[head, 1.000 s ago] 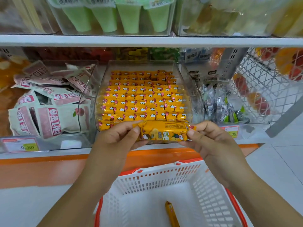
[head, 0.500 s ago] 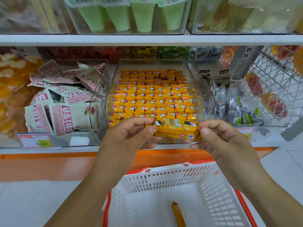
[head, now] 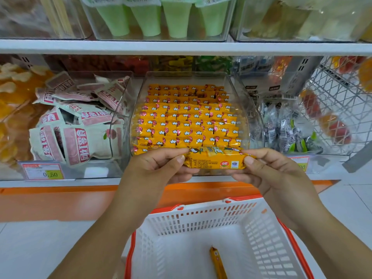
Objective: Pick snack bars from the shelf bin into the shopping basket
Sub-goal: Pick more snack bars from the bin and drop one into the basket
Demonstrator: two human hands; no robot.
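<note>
Snack bars (head: pixel 187 121) in yellow wrappers lie in neat rows inside a clear shelf bin (head: pixel 255 125), which sits on the lower shelf (head: pixel 90 183) of a white shop rack. An upper shelf (head: pixel 181 47) crosses the whole view above it, carrying clear tubs of pale green cups (head: pixel 177 17). Under the lower shelf runs an orange base band (head: pixel 50 202), and below that is a white tiled floor (head: pixel 36 248) (glossy, with thin joints showing at the right). A white shopping basket (head: pixel 201 216) with an orange rim shows low in the middle, in front of the rack. Left of the bin, a second clear bin holds pink-and-white packets (head: pixel 80 141). To its right are small dark-wrapped sweets (head: pixel 281 129) and, further right, a white wire basket (head: pixel 338 93). The left hand (head: pixel 157 168) and right hand (head: pixel 275 174) meet just in front of the bin's lip, above the basket. Each pinches one end of a held bar (head: pixel 215 160) between thumb and fingers, and the bar lies level with its printed back toward the camera. A price tag (head: pixel 43 172) reading 0.50 is fixed to the shelf edge at the left. One loose bar (head: pixel 218 262) lies on the basket floor.
</note>
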